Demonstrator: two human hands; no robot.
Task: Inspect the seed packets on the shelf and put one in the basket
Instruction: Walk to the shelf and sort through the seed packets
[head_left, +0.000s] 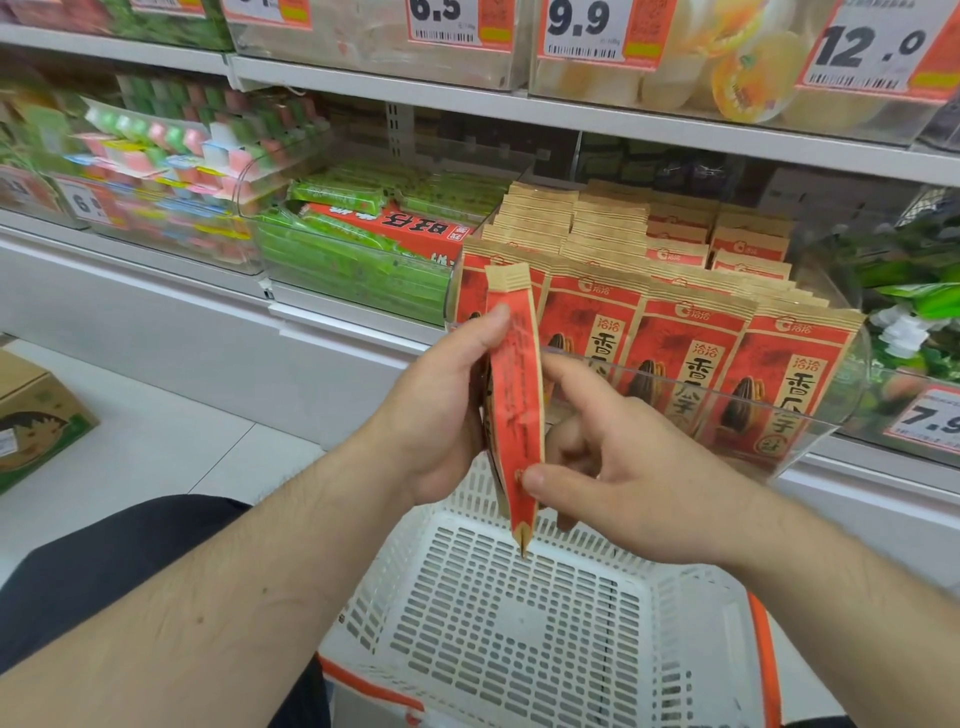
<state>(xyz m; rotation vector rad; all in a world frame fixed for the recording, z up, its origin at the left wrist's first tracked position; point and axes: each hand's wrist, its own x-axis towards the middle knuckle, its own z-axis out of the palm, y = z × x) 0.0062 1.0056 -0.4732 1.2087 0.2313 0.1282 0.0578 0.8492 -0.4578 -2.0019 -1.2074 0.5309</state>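
A red seed packet (514, 395) is held upright and edge-on directly above the white basket (519, 634), its lower tip hanging over the basket's perforated floor. The packet is gripped by the left hand (441, 410), whose thumb is pressed against the near face close to the top; the remaining fingers are curled behind the packet and are hidden. The lower part of the packet is pinched by the right hand (618, 462) between thumb and fingers, the thumb tip lying on the near face and the index finger extended behind the packet. Beyond the basket, rows of matching seed packets (691, 353) are stood upright in a clear bin (810, 415) on the shelf (363, 322). To the left of that bin, green wrapped bars (358, 260) are stacked. A cardboard box (36, 415) is seen on the floor far left of the basket.
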